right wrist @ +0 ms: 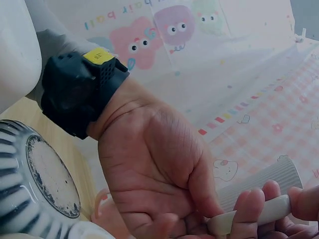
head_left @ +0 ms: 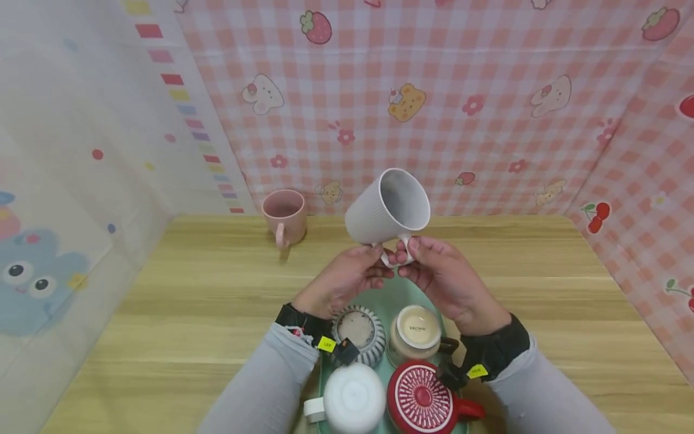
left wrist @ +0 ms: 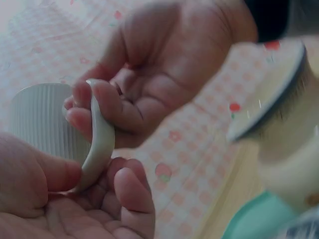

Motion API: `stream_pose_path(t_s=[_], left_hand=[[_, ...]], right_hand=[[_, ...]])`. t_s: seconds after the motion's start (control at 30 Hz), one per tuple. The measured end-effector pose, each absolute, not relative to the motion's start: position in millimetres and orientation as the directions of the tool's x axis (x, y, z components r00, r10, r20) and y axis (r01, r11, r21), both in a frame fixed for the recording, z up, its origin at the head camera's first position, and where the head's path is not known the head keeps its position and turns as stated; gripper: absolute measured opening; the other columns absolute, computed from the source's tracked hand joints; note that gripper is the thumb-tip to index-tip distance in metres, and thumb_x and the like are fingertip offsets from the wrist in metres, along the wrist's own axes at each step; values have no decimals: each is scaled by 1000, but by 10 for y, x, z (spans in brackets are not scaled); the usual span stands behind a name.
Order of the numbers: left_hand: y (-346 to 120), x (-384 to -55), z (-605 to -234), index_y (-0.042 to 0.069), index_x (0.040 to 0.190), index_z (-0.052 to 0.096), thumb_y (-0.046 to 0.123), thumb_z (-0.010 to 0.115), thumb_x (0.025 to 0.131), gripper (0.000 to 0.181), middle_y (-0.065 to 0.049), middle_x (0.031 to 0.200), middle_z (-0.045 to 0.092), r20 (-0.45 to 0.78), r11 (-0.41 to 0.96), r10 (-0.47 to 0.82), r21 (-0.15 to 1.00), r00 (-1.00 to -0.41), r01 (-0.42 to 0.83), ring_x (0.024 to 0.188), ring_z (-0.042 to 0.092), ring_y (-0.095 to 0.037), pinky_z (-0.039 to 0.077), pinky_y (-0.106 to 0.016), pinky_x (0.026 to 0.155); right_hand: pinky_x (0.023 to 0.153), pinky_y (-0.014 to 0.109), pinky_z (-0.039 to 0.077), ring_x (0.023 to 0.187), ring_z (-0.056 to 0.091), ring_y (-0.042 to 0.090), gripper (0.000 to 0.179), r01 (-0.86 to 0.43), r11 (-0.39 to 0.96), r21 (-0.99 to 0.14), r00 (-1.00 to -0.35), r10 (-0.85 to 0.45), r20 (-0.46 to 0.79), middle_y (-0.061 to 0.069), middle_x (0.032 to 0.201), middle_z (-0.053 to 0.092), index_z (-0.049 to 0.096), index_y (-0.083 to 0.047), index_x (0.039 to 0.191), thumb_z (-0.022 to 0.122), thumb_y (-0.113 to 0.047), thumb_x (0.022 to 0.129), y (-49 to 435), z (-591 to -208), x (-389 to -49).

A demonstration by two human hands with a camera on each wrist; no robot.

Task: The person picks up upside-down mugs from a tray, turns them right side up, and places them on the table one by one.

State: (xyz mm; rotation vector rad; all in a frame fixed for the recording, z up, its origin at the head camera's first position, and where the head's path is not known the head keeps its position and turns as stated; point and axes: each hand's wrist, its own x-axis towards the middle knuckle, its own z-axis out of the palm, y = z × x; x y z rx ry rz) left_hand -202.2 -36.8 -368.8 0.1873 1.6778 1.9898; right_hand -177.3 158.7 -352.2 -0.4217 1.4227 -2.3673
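Both hands hold a white ribbed mug (head_left: 374,211) in the air by its handle, its mouth tilted up and to the right. My left hand (head_left: 349,277) pinches the lower end of the handle (left wrist: 102,144) between thumb and fingers. The right hand (head_left: 450,280) grips the same handle from the other side, fingers curled through it, as the left wrist view shows. Below the hands, a green tray (head_left: 398,295) carries several upside-down cups: a striped cup (head_left: 358,328), a beige mug (head_left: 416,328), a white mug (head_left: 355,398) and a red mug (head_left: 423,398).
A pink mug (head_left: 284,217) stands upright at the back left of the wooden table (head_left: 217,313), its handle toward me. Pink checked cloth (head_left: 352,108) hangs behind the table, and a pale printed cloth (head_left: 70,181) hangs at the left.
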Motion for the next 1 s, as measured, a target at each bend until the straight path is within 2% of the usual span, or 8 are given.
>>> stream_pose_path(t_s=[0.07, 0.2, 0.33, 0.47, 0.6, 0.87, 1.0], left_hand=[[-380, -2024, -3689, 4, 109, 62, 26, 40, 113, 31, -5, 100, 66, -217, -10, 459, 968, -862, -249, 92, 64, -12, 52, -24, 78], [-477, -2023, -3683, 2, 115, 65, 34, 39, 113, 41, -12, 113, 68, -187, 191, 449, 975, -874, -111, 98, 65, -15, 52, -26, 80], [-682, -2002, -3650, 0, 122, 65, 34, 39, 113, 43, -14, 115, 68, -154, 276, 403, 960, -902, -40, 100, 66, -18, 51, -27, 79], [-883, -1958, -3663, 2, 119, 64, 33, 39, 113, 40, -10, 108, 66, -132, 309, 319, 951, -938, -29, 96, 64, -19, 49, -27, 76], [-1035, -1906, -3795, 6, 113, 62, 37, 38, 114, 39, -11, 106, 65, -149, 365, 281, 930, -948, -38, 95, 62, -19, 50, -31, 78], [-1219, -1890, -3964, 0, 122, 63, 39, 36, 114, 49, -14, 113, 67, -193, 421, 273, 905, -942, -63, 101, 66, -22, 51, -47, 101], [-1261, -1898, -3985, -1, 122, 64, 40, 36, 114, 50, -14, 114, 67, -207, 421, 278, 904, -938, -75, 101, 66, -21, 50, -47, 103]], right_hand=[[84, 21, 56, 91, 69, 7, 25, 139, -434, -890, -893, -444, 77, -3, 95, 71, 71, -10, 100, 49, -16, 111, 1591, -3519, -1769], [83, 20, 56, 91, 69, 6, 26, 142, -414, -899, -881, -466, 76, -4, 93, 72, 71, -12, 98, 49, -16, 111, 1606, -3519, -1772], [82, 20, 54, 90, 66, 6, 25, 156, -363, -919, -874, -483, 42, -4, 92, 71, 70, -12, 97, 49, -17, 111, 1598, -3503, -1823], [81, 20, 50, 88, 61, 7, 24, 178, -294, -939, -881, -473, -19, -5, 90, 68, 67, -13, 96, 49, -18, 111, 1571, -3460, -1919], [80, 20, 49, 88, 61, 8, 26, 208, -240, -948, -885, -460, -78, -4, 87, 66, 65, -12, 95, 45, -17, 112, 1510, -3419, -2023], [83, 20, 52, 90, 65, 8, 26, 229, -119, -966, -887, -434, -157, -4, 88, 67, 64, -10, 97, 43, -16, 112, 1253, -3297, -2331], [80, 19, 53, 87, 65, 9, 22, 257, -70, -964, -883, -423, -205, -3, 85, 67, 58, -2, 108, 42, -16, 113, 1083, -3258, -2557]])
